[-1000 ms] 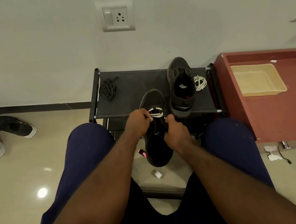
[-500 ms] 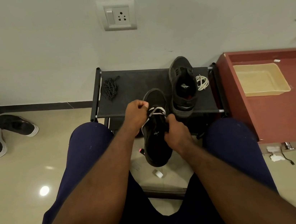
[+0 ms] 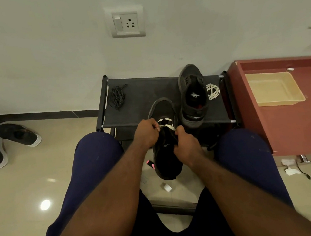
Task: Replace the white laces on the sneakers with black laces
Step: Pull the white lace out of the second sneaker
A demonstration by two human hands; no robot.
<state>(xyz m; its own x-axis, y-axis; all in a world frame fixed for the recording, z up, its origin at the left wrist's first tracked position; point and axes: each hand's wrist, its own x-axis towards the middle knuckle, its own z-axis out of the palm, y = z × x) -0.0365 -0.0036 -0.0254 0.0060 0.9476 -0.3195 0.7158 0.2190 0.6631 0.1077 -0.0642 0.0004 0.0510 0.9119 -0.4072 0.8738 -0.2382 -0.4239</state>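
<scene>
The left hand [image 3: 147, 131] pinches the white lace [image 3: 166, 126] in its fingers, near the toe end of the black sneaker [image 3: 166, 156] held between the knees, and the right hand [image 3: 187, 145] grips the shoe. It seems best to hold the shoe firm and pull the lace out slowly, one hole at a time, so it does not snag.

1. dim, soft indoor light, muted colours
2. a round glare spot [image 3: 45, 204] on the glossy floor [image 3: 12, 196] at left
3. wide-angle bending at the edges; the near foreground looks slightly soft

black sneaker [image 3: 165, 152] toe-away, white lace [image 3: 165, 126] seemingly part-threaded, black laces [image 3: 116, 97] bundled
</scene>
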